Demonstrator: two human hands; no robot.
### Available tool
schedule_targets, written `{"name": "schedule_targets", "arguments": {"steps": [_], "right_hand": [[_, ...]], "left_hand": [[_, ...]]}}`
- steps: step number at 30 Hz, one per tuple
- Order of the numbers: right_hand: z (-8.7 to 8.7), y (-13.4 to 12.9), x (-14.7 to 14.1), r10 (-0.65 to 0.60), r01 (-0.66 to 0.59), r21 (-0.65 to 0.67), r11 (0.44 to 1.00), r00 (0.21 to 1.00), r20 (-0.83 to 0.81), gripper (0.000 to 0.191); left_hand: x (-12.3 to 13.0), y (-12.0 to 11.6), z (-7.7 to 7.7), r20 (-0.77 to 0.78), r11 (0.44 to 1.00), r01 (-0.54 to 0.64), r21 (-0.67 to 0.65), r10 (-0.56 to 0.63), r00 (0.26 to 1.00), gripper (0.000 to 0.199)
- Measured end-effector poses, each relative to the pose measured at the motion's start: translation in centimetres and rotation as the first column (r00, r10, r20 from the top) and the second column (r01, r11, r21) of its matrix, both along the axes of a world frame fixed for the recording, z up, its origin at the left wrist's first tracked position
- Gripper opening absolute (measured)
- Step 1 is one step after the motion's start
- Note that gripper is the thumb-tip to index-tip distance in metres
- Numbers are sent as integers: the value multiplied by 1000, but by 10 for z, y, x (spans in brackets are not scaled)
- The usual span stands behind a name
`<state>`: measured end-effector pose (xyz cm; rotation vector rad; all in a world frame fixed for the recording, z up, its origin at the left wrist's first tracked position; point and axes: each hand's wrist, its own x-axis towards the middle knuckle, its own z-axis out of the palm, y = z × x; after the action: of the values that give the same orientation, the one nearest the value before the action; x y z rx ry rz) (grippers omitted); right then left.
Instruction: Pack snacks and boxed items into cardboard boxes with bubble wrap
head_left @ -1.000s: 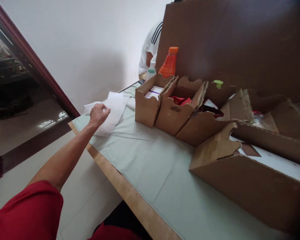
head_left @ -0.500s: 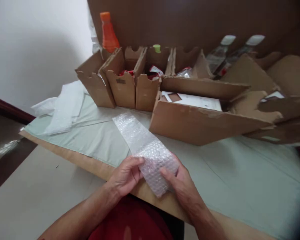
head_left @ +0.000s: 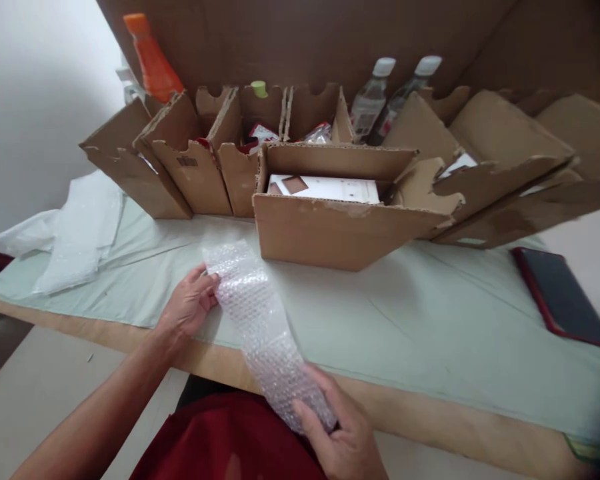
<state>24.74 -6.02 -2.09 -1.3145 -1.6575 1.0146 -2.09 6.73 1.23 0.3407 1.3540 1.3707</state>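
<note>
Just shifted my left hand [head_left: 191,301] up the bubble wrap [head_left: 266,327], so it's now pinching the edge near the far end while my right hand [head_left: 341,421] grips the near end, thumb on top. Strip's held lengthwise, slanting over the bench [head_left: 380,333] edge.

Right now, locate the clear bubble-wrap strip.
In the head view, the clear bubble-wrap strip slants through lower centre, between the bare left hand and bare right hand, nearer the wearer than the foremost brown cardboard box.
</note>
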Motion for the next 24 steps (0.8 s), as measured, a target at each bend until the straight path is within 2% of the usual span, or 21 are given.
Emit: {"name": "schedule_targets", "arguments": {"steps": [1,3,5,6,8,9,11,13,16,19,21,23,24], "right_hand": [[-1,-4,0,21,-22,38,999,1000,22,38],[-3,-8,-1,8,-9,34,999,999,32,42],[-3,-10,-9,-33,32,-36,999,999,-4,53],[-4,-10,-15,-38,35,-70,997,998,-40,59],[-5,-7,-33,-28,18,-91,996,994,-109,67],[-6,-5,-44,-18,8,-76,997,991,-129,71],[-6,0,-63,8,-14,-40,999,989,-146,75],[-3,6,-79,77,-83,-29,996,984,-162,67],[4,9,-91,180,-213,-124,969,956,-233,40],[10,7,-92,162,-278,-321,905,925,-344,34],[13,6,-90,121,-343,-443,828,882,-456,39],[14,8,-88,31,-420,-516,747,797,-604,42],[15,10,-89,-29,-456,-529,715,737,-675,43]], "left_hand": [[-3,-1,0,-16,1000,1,0,-1,1000,38],[-10,1,2,-98,999,26,30,-23,995,41],[-19,12,4,-298,989,122,88,-91,950,43],[-24,21,5,-435,975,199,97,-138,890,44],[-33,45,7,-656,941,333,53,-218,722,45],[-37,58,8,-721,928,372,11,-250,646,46],[-43,86,9,-782,911,407,-67,-301,546,45],[-44,111,10,-817,895,425,-138,-345,462,39],[-41,130,9,-877,882,420,-211,-361,316,37],[-43,118,7,-937,908,375,-186,-278,209,62],[-52,89,6,-967,912,394,-114,-193,166,71],[-66,46,7,-961,858,512,-44,-177,214,57],[-73,22,8,-930,796,604,-24,-240,280,46]]}}
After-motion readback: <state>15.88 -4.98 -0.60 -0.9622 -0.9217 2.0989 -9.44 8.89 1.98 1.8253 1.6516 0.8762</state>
